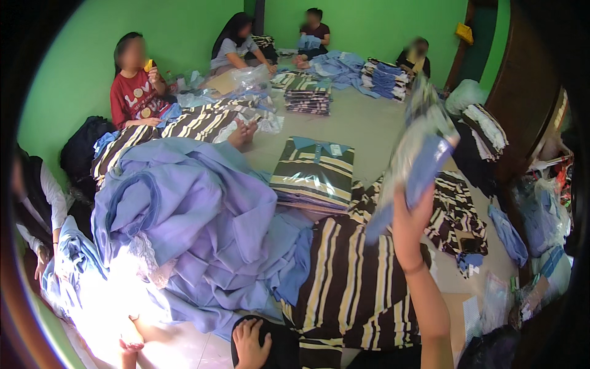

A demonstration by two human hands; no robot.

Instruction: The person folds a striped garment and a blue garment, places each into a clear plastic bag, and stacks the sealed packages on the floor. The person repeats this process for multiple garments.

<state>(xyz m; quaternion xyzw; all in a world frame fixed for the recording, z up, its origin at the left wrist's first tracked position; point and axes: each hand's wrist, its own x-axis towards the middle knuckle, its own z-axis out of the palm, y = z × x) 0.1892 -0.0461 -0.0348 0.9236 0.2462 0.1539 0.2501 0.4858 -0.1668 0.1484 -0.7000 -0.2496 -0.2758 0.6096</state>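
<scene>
My right hand is raised on the right, its fingers closed on the lower edge of a folded shirt in a clear plastic bag. This packed shirt is held tilted and smeared by motion; blue cloth shows through the plastic. Low in the middle, my left hand lies flat on black cloth with its fingers a little apart, holding nothing. Ahead stands a stack of bagged striped shirts with blue collars. Dark brown cloth with cream and yellow stripes spreads before me, next to a large heap of lilac-blue cloth.
Several people sit around the floor by the green walls. More striped shirts are stacked farther back, with blue garments behind. A dark phone-like object lies on striped cloth at right. Plastic-wrapped goods line the right side.
</scene>
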